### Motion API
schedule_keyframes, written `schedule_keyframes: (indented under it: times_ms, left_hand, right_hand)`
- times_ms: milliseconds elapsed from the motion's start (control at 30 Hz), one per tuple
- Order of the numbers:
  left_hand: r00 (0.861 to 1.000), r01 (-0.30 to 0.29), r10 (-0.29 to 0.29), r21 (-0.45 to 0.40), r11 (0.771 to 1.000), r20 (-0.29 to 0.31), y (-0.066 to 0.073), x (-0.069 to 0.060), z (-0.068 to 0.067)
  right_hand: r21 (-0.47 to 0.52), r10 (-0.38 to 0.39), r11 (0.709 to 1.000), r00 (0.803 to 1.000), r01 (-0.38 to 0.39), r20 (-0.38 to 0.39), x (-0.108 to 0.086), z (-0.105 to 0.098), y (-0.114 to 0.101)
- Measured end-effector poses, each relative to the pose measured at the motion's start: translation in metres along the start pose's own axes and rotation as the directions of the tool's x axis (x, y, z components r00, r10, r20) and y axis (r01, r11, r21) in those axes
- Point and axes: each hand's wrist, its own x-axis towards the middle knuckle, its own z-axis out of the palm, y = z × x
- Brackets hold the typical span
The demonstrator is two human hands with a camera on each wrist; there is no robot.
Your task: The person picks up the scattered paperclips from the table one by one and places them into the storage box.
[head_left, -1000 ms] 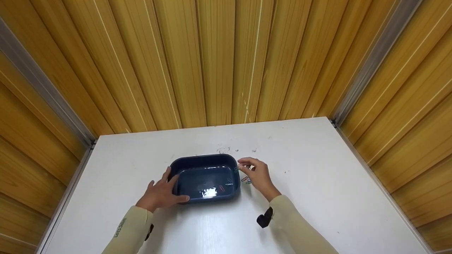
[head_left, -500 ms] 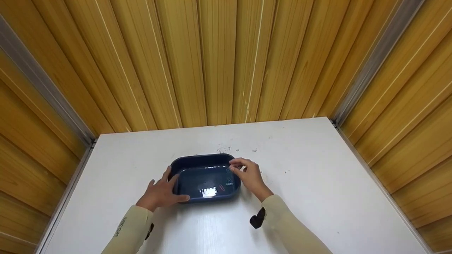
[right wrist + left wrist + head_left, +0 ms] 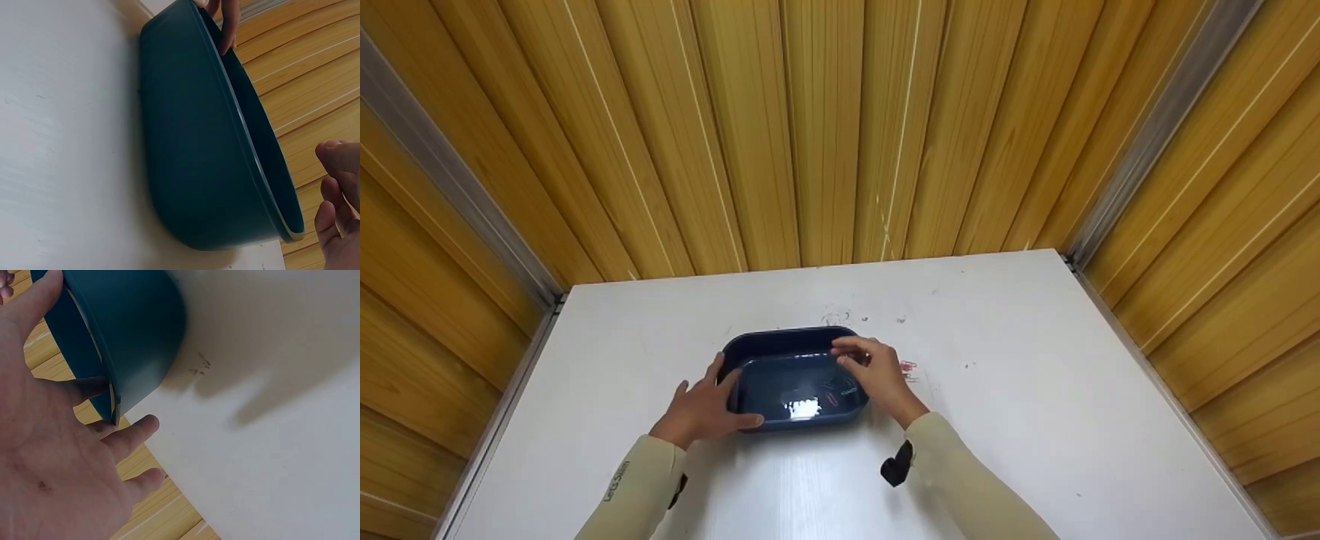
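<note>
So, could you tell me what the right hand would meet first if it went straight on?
Probably the far-left wall of the blue container; height is unclear, so the right hand might clear its rim.

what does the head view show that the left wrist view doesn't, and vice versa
Only the head view: a red paper clip inside the blue container, more clips on the table beside the right hand, and both sleeves.
Only the left wrist view: the palm of the left hand.
Both: the left hand touching the blue container, plus the table and wood-patterned wall.
</note>
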Motion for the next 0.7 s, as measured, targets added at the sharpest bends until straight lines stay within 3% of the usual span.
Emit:
schedule_keyframes:
  times_ms: [467, 700]
  left_hand:
    - [1.000, -0.011, 0.011, 0.016, 1.000, -0.015, 0.000, 0.000, 0.001]
    - [0.999, -0.014, 0.015, 0.041, 0.999, -0.029, 0.000, 0.000, -0.001]
  right_hand:
    - [-0.051, -0.018, 0.999, 0.997, 0.014, -0.077, -0.002, -0.013, 0.010]
    - [-0.053, 0.022, 0.998, 0.995, -0.028, -0.099, -0.003, -0.024, 0.018]
